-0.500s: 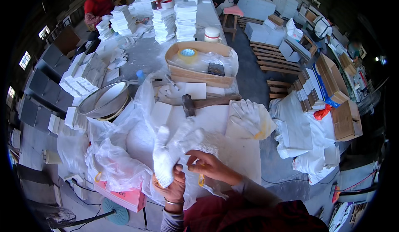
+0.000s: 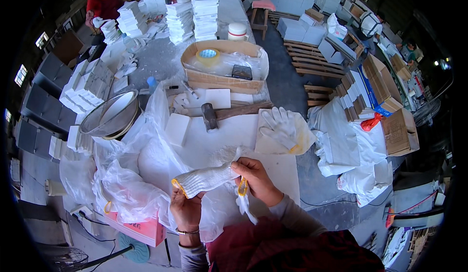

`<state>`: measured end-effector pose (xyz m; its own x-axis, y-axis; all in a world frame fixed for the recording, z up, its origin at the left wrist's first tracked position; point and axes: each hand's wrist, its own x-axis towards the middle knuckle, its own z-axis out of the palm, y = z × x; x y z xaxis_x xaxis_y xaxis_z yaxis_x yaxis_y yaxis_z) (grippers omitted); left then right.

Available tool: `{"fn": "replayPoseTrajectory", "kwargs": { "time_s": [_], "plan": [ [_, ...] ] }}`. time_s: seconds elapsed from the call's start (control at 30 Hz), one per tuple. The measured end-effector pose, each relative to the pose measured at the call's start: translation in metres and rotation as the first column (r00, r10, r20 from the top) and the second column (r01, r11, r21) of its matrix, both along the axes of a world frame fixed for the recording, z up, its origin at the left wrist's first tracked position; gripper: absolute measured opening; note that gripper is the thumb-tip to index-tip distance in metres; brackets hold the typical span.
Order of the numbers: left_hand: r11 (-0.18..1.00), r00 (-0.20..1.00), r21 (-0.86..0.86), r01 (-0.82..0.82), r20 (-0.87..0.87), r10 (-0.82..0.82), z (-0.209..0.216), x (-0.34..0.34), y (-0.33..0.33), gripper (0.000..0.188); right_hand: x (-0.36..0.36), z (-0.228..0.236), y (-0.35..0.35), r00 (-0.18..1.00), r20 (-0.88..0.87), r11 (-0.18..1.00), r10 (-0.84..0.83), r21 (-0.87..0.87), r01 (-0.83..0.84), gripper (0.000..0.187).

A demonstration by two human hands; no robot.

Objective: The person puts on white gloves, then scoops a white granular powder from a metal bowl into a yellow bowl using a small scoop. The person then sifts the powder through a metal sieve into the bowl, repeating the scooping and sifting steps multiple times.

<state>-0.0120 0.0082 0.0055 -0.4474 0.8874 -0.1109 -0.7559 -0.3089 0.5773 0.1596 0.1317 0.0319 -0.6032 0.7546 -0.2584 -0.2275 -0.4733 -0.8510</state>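
Observation:
A white knitted glove (image 2: 207,180) with a yellow-edged cuff is stretched sideways between my two hands. My left hand (image 2: 186,210) is closed at the cuff end, its fingers partly behind the knit. My right hand (image 2: 257,179) pinches the other end. From my right hand also hangs a small white piece with a yellow edge (image 2: 243,200); its kind is hard to make out. Beyond the hands, another white glove (image 2: 280,128) lies flat on a pale sheet. A hammer (image 2: 209,117) with a wooden handle rests on the white board.
Clear plastic film (image 2: 131,184) is bunched at the left, next to a sieve (image 2: 111,118). A cardboard box (image 2: 224,82) holding tape stands at the back. Stacks of white tiles (image 2: 205,18) rise behind it. White sacks (image 2: 336,145) and cartons are at the right.
The glove has swung from upright, fingers up, to lying sideways, its cuff now at my left hand. My right hand has taken hold of its other end. The view has shifted slightly.

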Motion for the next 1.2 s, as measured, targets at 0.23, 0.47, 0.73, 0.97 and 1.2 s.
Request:
{"fn": "replayPoseTrajectory", "kwargs": {
  "time_s": [0.23,0.47,0.73,0.97,1.2],
  "plan": [
    [0.982,0.931,-0.072,-0.173,-0.339,0.139,0.014,0.003,-0.011,0.022,-0.007,-0.005,0.002,0.929,0.194,0.787,-0.315,0.601,0.141,0.021],
    [0.986,0.29,0.094,-0.136,-0.948,0.131,0.062,0.024,0.018,0.021,-0.009,0.045,-0.02,0.979,0.202,0.612,-0.019,0.777,-0.149,0.034],
    [0.996,0.22,0.015,-0.091,-0.975,0.034,0.058,0.019,0.017,0.019,-0.006,0.028,-0.019,0.922,0.363,0.584,-0.132,0.78,-0.224,0.023],
    [0.95,-0.173,0.22,-0.221,-0.968,0.184,0.05,0.036,0.018,0.026,-0.018,0.007,-0.022,0.993,0.048,0.87,-0.104,0.488,0.068,0.017],
    [0.889,-0.271,0.162,-0.429,-0.962,0.044,0.029,0.031,0.018,0.031,-0.006,0.001,-0.016,0.918,-0.395,0.998,-0.049,0.013,0.059,0.011]
  ]
}}
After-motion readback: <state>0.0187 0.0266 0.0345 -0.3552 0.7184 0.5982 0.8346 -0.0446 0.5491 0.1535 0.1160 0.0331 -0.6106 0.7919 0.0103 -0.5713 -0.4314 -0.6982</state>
